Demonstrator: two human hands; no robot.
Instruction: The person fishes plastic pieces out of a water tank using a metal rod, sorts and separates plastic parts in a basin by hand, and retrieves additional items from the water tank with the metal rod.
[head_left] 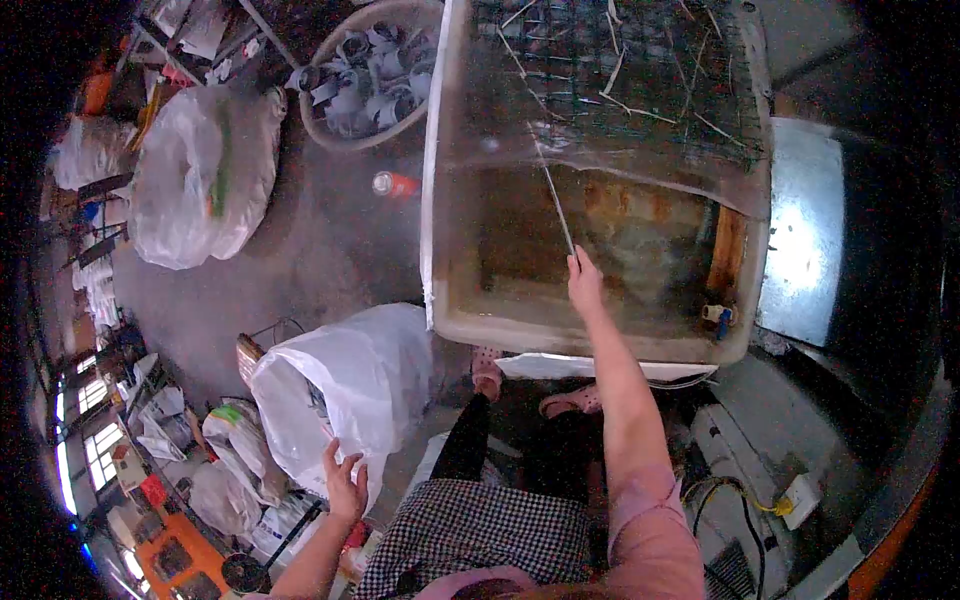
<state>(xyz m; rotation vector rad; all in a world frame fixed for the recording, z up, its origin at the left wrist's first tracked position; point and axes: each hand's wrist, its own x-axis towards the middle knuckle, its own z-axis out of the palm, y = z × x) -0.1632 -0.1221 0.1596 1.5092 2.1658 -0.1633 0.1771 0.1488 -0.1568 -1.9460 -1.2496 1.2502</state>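
My right hand [583, 278] is closed around the near end of a thin, pale rod [553, 190]. The rod slants over a large, white-rimmed tub [428, 200] of brownish water, its far tip close to a dark mesh [560, 75]. Several pale, bent strips [640, 115] lie on that mesh. Low on the left, my left hand [343, 482] has its fingers apart beside the mouth of a big white plastic bag [375, 370]. Whether its fingertips touch the bag, I cannot tell.
A blue-handled valve [716, 316] sits in the tub's near right corner. Grey pipe-like parts fill a round basket [385, 135]. A red-and-white can [394, 184] and another plastic bag [200, 180] are on the floor. Cables [745, 485] run at lower right.
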